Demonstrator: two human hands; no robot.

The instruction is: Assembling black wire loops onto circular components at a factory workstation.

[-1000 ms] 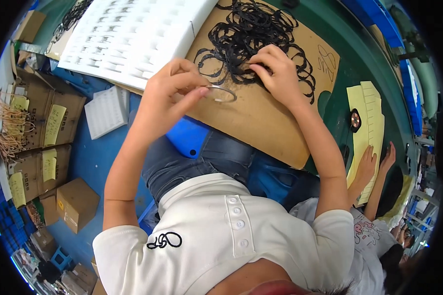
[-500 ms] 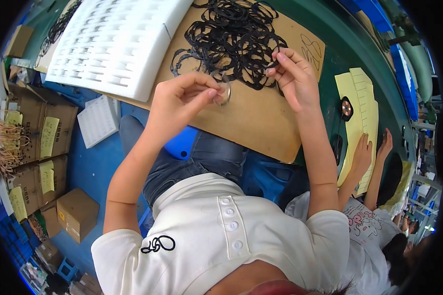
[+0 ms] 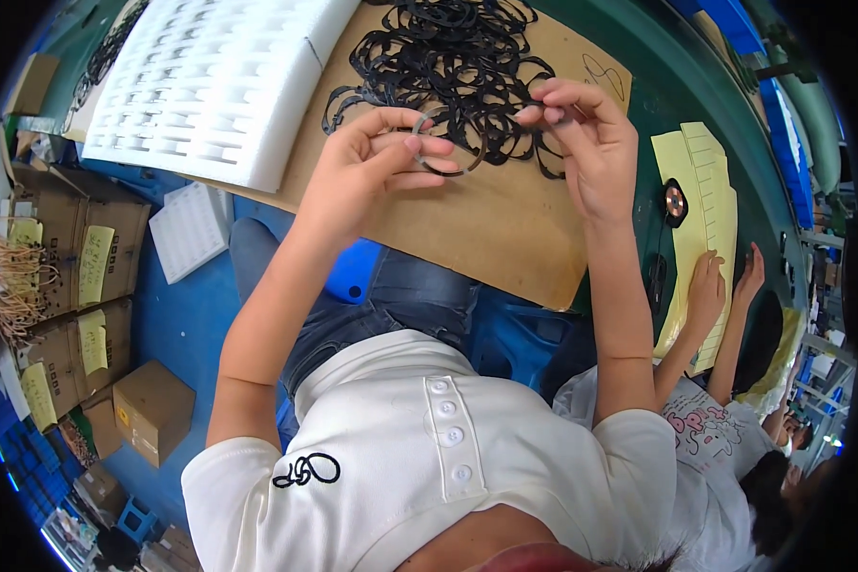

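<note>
A thin grey-and-dark ring [image 3: 482,155] is pinched between the thumb and fingers of my left hand [image 3: 367,167], standing out to the right of the fingertips. My right hand [image 3: 596,143] is closed at the right edge of a tangled pile of thin black bands [image 3: 439,67]. One black band [image 3: 555,170] runs down from the pile by its fingertips, which appear to pinch it; the exact grip is partly hidden. Both hands are held over a brown cardboard sheet [image 3: 486,229] that bears the pile.
A white foam tray [image 3: 281,143] with rows of slots lies left of the pile. Another white tray [image 3: 191,232] and cardboard boxes [image 3: 153,412] are at lower left. On the right, a person's hands [image 3: 705,291] rest by yellow paper [image 3: 705,191] and a black part with a copper-coloured coil [image 3: 675,202].
My left hand has moved slightly up and right, its ring now turned more open to view. My right hand has shifted slightly right, fingers still closed together. The cardboard sheet has barely moved.
</note>
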